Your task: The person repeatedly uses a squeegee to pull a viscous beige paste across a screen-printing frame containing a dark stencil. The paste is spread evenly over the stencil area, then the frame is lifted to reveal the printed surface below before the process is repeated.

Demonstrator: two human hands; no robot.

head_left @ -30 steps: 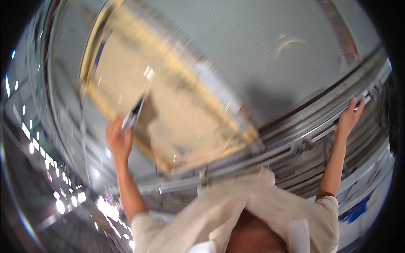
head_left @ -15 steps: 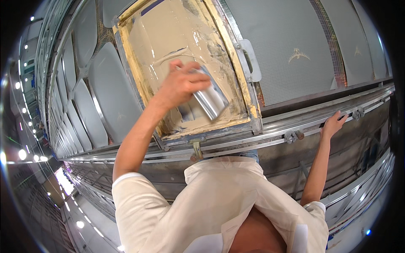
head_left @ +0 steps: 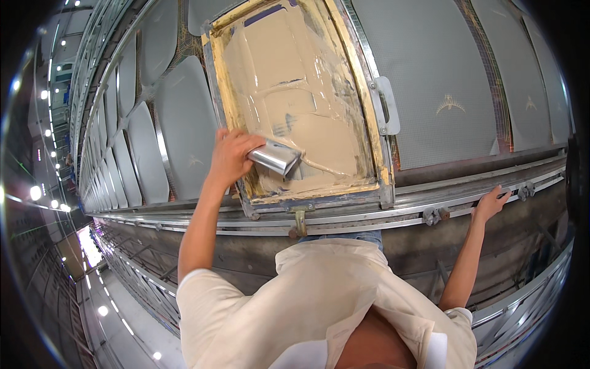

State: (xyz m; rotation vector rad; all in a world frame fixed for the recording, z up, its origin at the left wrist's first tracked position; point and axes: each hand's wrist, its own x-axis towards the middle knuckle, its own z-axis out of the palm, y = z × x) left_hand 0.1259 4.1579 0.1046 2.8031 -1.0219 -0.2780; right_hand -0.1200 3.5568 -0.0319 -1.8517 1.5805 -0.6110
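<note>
Gripping a metal scraper (head_left: pixel 275 158) in the left hand (head_left: pixel 232 157), far fingers partly hidden

Left hand: fingers closed round one end of the scraper, knuckles up. Thumb and undersides of the fingers hard to see from above. Scraper is a shiny, folded-looking piece, tilted, over the lower left part of a rectangular frame (head_left: pixel 332 198) with yellowish edging. Its free end lies at the beige paste (head_left: pixel 319 129) spread inside; how far its lower edge meets the paste, cannot tell. Paste surface uneven, ridged and glossy, darker smears near the middle. Frame's top runs out of view at the upper edge.

Right hand: well apart, at the metal rail (head_left: pixel 399 215), fingers loosely parted. Some fingers hidden behind others; whether they press on the rail, cannot tell.

Right of the frame, a grey panel (head_left: pixel 430 74) with a pale motif (head_left: pixel 452 104), its top cut off. More grey panels (head_left: pixel 184 111) to the left, bent and shrunk by the lens. Cream shirt (head_left: pixel 295 295) hides much of the lower view. Blackened rim swallows the corners.
</note>
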